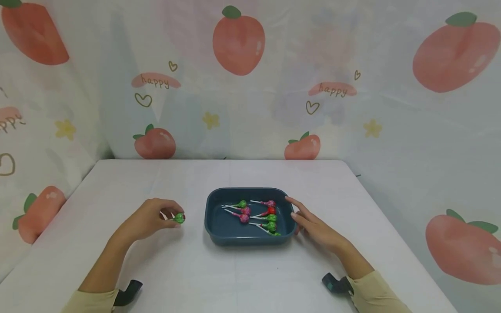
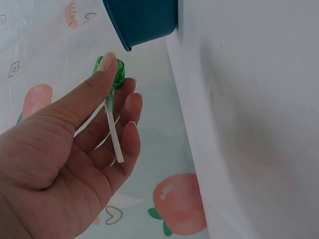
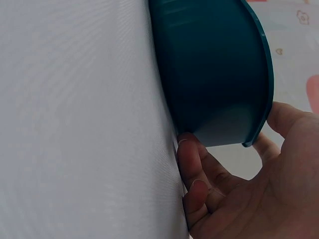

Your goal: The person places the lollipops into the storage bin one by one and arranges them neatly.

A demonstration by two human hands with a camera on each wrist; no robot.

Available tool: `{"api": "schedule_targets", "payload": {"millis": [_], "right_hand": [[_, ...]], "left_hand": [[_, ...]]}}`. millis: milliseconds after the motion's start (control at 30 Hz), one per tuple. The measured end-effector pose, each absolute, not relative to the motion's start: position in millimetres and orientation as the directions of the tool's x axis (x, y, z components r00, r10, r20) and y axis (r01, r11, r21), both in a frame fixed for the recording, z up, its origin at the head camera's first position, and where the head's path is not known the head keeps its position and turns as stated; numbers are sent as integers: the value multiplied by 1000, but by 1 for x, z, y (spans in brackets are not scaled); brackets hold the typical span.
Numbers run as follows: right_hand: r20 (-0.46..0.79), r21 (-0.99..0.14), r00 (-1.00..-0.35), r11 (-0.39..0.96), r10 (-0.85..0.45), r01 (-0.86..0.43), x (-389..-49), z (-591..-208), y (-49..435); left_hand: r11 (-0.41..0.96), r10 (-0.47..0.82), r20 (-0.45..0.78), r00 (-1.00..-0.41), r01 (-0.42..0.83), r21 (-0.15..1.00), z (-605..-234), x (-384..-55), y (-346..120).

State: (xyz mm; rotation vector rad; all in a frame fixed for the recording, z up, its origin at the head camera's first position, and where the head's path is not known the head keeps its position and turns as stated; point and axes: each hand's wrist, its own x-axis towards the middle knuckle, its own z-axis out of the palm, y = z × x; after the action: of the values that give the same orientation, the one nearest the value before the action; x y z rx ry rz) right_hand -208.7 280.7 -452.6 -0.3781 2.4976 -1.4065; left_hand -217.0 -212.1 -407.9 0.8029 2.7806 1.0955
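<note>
My left hand (image 1: 154, 219) is left of the dark blue tray (image 1: 250, 241), above the white table. Its thumb and fingertips pinch a green-wrapped lollipop (image 1: 179, 218) by the head. In the left wrist view, the white stick (image 2: 114, 134) slants down across the palm side of the bent fingers. My right hand (image 1: 318, 228) rests against the tray's right end. In the right wrist view, its thumb touches the rim (image 3: 269, 79) while other fingertips lie low by the wall. Inside the tray lie several lollipops, including a red one (image 1: 271, 211), pink ones (image 1: 244, 218) and green ones (image 1: 272, 226), sticks mostly leftward.
The tray stands on the white-covered table (image 1: 235, 278). Behind it and at the sides hang pale curtains (image 1: 254, 108) printed with peaches, hearts and stars. A black device (image 1: 129, 293) is at the left wrist, with another black device (image 1: 336, 284) at the right.
</note>
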Motion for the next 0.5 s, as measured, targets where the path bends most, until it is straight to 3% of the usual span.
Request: {"api": "schedule_targets", "payload": {"millis": [500], "right_hand": [[-95,-860,-938,502,-334,-92,-208,-453,280]], "left_hand": [[565,549,190,-814,529,634,-394,-228,-182]]}}
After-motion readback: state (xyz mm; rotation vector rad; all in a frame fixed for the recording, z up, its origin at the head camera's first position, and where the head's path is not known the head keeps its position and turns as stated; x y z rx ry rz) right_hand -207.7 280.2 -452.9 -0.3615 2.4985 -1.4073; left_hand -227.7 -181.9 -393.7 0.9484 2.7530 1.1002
